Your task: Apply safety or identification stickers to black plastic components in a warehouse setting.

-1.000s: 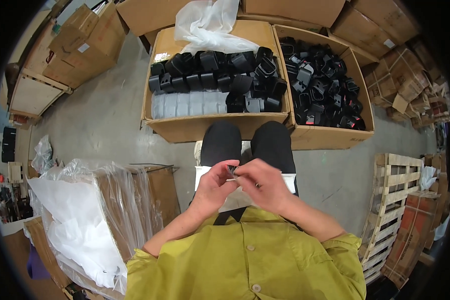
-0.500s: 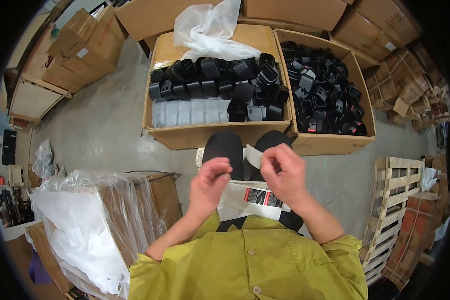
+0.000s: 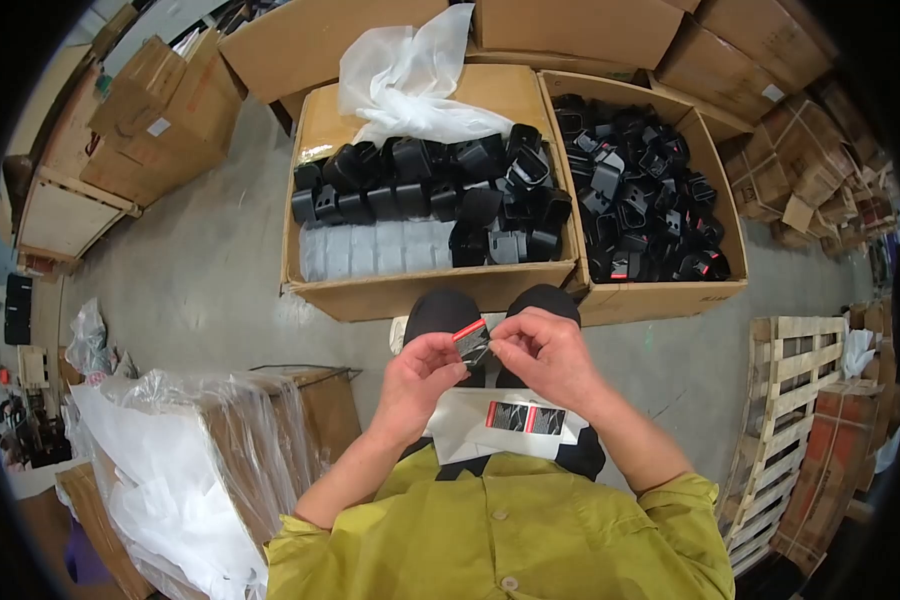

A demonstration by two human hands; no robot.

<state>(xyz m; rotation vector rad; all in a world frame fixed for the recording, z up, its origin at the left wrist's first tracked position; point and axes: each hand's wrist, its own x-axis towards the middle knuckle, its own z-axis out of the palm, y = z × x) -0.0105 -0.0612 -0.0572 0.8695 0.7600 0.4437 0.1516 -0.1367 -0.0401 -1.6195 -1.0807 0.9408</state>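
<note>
Over my knees, my left hand (image 3: 419, 383) and my right hand (image 3: 547, 355) together pinch a small sticker (image 3: 471, 342), dark with a red edge. The left fingers hold its lower left side, the right fingertips its right side. On my lap below lies a white backing sheet (image 3: 470, 428) with two more dark-and-red stickers (image 3: 526, 417) on it. Straight ahead on the floor stands a cardboard box (image 3: 410, 295) with rows of black plastic parts, some wrapped in clear bags. Beside it on the right, a second cardboard box (image 3: 670, 295) holds a loose heap of black parts.
A crumpled clear plastic bag (image 3: 410, 75) lies over the back of the left box. At my left stands a plastic-wrapped carton (image 3: 185, 470). Wooden pallets (image 3: 785, 420) lean at my right. More cartons (image 3: 150, 110) stand at the far left and along the back.
My hands were apart half a second ago, the right one lifting a strip off the sheet. Now they have come together in front of my knees, both pinching one small sticker.
</note>
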